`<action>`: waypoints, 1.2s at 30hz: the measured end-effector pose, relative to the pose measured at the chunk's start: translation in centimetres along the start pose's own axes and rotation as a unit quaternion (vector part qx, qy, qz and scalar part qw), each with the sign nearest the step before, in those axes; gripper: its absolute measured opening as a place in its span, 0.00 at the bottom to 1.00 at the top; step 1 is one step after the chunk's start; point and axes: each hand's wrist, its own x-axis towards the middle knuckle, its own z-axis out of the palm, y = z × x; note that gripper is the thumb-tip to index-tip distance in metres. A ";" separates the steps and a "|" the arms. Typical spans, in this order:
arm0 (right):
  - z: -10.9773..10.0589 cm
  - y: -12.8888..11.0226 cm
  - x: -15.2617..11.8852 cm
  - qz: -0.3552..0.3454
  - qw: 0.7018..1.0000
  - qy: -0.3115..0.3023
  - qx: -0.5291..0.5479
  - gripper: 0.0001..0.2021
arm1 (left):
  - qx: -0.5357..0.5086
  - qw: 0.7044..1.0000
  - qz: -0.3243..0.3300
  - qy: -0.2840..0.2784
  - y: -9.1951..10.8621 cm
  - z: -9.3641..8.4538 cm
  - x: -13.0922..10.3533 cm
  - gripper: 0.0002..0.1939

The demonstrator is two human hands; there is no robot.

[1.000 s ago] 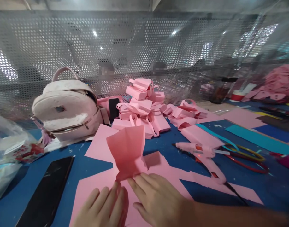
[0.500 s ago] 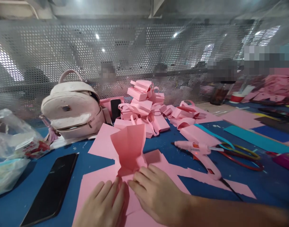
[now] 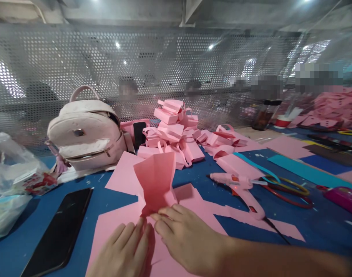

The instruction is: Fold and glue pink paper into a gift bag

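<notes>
A folded pink paper piece [image 3: 156, 181] stands up with its top open, above flat pink sheets [image 3: 107, 231] on the blue table. My left hand [image 3: 124, 248] is at its lower left edge, fingers bent and close together, gripping the paper. From the right, my right hand [image 3: 184, 234] pinches the bottom edge of the same piece; its fingertips are near the left hand's. A pink glue gun [image 3: 241, 186] lies to the right, its small red light lit.
Behind are a heap of pink paper bags [image 3: 176, 132] and a white backpack [image 3: 85, 134]. A black phone [image 3: 59, 231] and plastic bag [image 3: 9, 215] lie left; teal strips [image 3: 311, 173], tape rings [image 3: 291, 188] and a magenta tool [image 3: 344, 198] lie right.
The view has shifted slightly, so most things appear a little further left. My right hand's fingers have moved slightly left along the paper's bottom edge.
</notes>
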 end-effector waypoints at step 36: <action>-2.6 -1.3 4.7 0.068 0.983 -0.157 -0.065 0.11 | -0.013 0.998 -0.003 -0.063 0.3 -2.1 0.7 0.19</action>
